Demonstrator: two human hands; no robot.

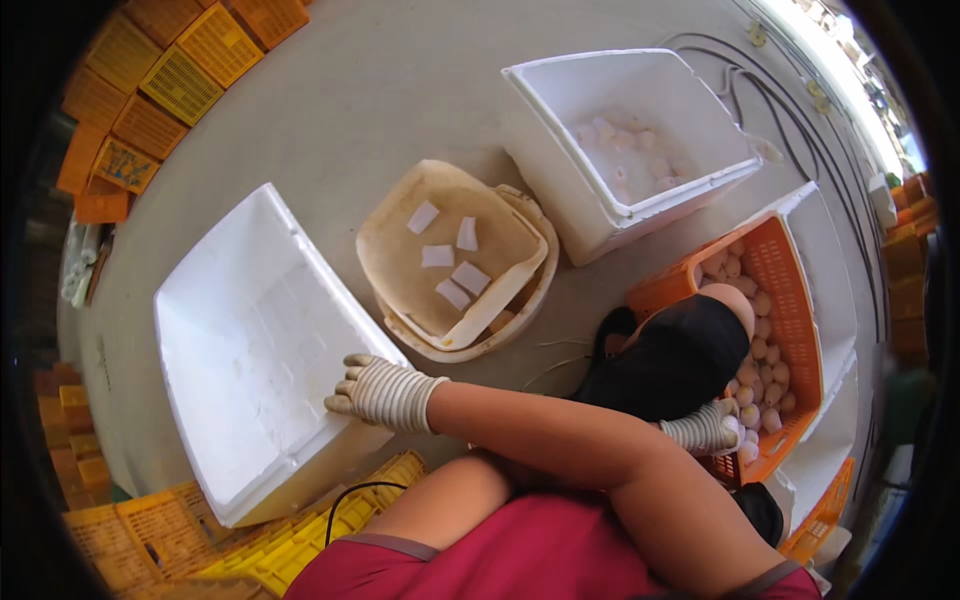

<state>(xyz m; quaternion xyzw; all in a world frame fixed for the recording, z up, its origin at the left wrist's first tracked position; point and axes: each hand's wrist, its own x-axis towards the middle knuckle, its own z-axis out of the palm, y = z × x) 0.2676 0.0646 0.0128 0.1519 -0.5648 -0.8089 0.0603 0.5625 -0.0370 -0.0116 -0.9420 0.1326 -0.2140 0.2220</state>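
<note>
My arms cross: my right forearm reaches left, over my left arm. My gloved right hand [375, 390] is at the near right rim of a white foam box [250, 330], fingers apart and slightly bent over its inside; whether it touches the rim I cannot tell. My left hand [700, 430], in the same ribbed pale glove, is at the near edge of an orange crate [790, 330] on the right. Its fingers close on a pale egg-shaped piece [735, 428], partly hidden. Many similar rounded pieces [765, 385] fill the crate.
Ahead, several white rectangular pieces [437, 256] lie on a stained lid [400, 290] over a round tub [545, 285]. Another foam box [590, 190] holds pale pieces. Yellow crates [340, 520] flank my left leg; stacked crates [185, 85] and cables [780, 100] lie farther off.
</note>
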